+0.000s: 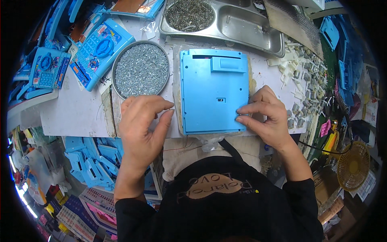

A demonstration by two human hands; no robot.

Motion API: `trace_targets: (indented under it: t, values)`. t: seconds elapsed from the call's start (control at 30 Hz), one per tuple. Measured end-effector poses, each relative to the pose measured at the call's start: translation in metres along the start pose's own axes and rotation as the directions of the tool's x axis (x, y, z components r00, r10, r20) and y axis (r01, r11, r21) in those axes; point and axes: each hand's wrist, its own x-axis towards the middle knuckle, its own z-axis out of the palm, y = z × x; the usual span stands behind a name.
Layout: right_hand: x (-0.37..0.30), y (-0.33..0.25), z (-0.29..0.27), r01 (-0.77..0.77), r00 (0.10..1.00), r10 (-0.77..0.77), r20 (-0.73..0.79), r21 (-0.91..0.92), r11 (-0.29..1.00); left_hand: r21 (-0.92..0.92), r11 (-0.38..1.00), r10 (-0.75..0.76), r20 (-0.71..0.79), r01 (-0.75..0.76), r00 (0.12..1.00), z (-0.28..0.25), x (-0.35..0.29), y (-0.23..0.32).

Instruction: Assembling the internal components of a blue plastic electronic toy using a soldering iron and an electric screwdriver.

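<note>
A light blue plastic casing (209, 90) lies back side up in front of me, with a raised block near its far edge, a small slot and several holes. My right hand (268, 115) is at its right edge, thumb and forefinger pinched together over the surface; what they hold, if anything, is too small to make out. To the left of the casing, my left hand (145, 125) hovers with thumb and forefinger tips nearly meeting, and I cannot see what is between them. Just beyond it stands a round metal dish (113, 76) full of small silvery screws or pins.
Farther back is a compartmented steel tray (250, 30) with small metal parts. White plastic pieces (290, 64) and grey blocks are strewn at right. Printed blue toy casings (100, 52) pile up at far left. More blue parts (94, 161) fill a container below the table edge.
</note>
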Motion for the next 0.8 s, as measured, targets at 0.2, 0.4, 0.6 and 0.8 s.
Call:
trace_targets:
  t: [0.2,0.4,0.6,0.8]
  values:
    - [0.006,-0.007,-0.003,-0.081,0.996,0.079,0.031,0.063,0.995,-0.025,0.999,0.047,0.021,-0.046,0.999,0.003,0.004,0.003]
    - [0.021,-0.008,-0.024,-0.028,0.997,0.027,0.076,0.017,0.999,-0.062,0.998,0.025,0.016,-0.024,1.000,0.002,0.000,0.001]
    - [0.009,0.005,-0.014,0.112,0.983,-0.117,0.140,0.046,0.993,-0.071,0.996,-0.044,0.015,0.045,0.999,0.003,-0.005,-0.001]
    - [0.009,-0.006,-0.010,-0.077,0.988,0.073,0.138,0.022,0.997,-0.073,0.997,0.000,0.010,0.001,1.000,0.003,-0.004,-0.005]
